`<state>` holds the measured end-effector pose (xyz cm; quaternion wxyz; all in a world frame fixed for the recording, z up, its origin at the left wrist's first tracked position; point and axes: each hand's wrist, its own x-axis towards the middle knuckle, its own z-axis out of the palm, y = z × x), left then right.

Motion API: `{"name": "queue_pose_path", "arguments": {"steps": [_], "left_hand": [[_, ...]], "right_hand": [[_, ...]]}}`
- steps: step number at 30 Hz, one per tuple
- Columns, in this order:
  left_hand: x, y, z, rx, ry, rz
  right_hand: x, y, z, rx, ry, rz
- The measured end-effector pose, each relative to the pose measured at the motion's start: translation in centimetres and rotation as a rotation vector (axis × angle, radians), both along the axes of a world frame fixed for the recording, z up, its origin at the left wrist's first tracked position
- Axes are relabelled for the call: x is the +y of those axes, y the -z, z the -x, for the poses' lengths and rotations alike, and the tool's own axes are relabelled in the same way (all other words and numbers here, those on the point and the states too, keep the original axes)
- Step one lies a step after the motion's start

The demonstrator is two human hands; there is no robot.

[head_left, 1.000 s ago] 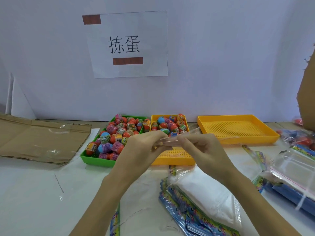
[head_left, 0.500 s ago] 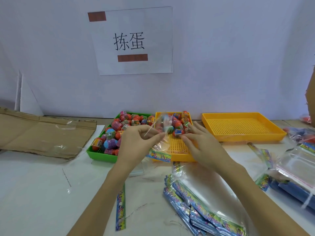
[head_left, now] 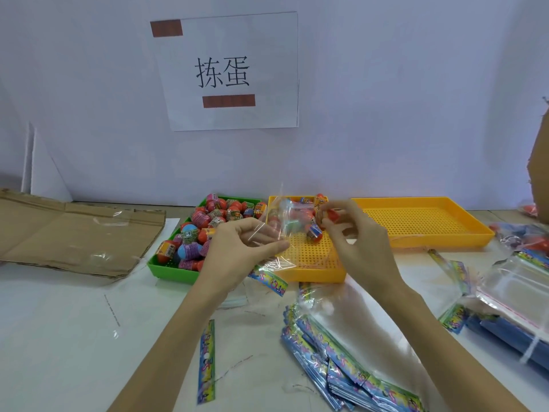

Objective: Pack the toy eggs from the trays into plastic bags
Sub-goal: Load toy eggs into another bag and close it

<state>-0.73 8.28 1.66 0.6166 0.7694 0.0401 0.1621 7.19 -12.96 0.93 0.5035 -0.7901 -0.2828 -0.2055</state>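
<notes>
Eggs fill the green tray [head_left: 166, 267] while the left hand [head_left: 237, 248] pinches a clear bag [head_left: 280, 221] and the right hand [head_left: 350, 233] grips 1 red egg [head_left: 328, 217] over the middle tray [head_left: 312, 263]; widen the mouth before dropping it in.

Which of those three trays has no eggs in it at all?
The wide yellow tray at far right: only its bare perforated floor shows. The green tray is heaped with eggs, and the middle yellow tray holds some at its back.

The brown cardboard box [head_left: 539, 173] is cut off at the right edge; red items [head_left: 530, 210] beneath it are blurred.
</notes>
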Motion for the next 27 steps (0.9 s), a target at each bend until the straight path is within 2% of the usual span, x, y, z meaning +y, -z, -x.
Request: {"name": "queue_pose_path", "arguments": {"steps": [3, 5, 12, 22, 27], "left_hand": [[-0.2, 0.0, 0.1, -0.018, 0.049, -0.059], [-0.5, 0.0, 0.1, -0.036, 0.081, -0.104], [-1.4, 0.3, 0.2, -0.113, 0.093, -0.227], [-1.5, 0.1, 0.5, -0.099, 0.102, -0.276], [-1.9, -0.1, 0.7, -0.126, 0.092, -0.297]], "right_hand": [[0.0, -1.1, 1.1, 0.095, -0.129, -0.302], [-0.1, -1.6, 1.6, 0.131, -0.179, -0.391], [-0.2, -1.7, 2.4, 0.179, -0.228, -0.199], [-0.1, -1.5, 2.6, 0.368, -0.296, -0.230], [0.0, -1.3, 2.7, 0.339, -0.311, -0.167]]}}
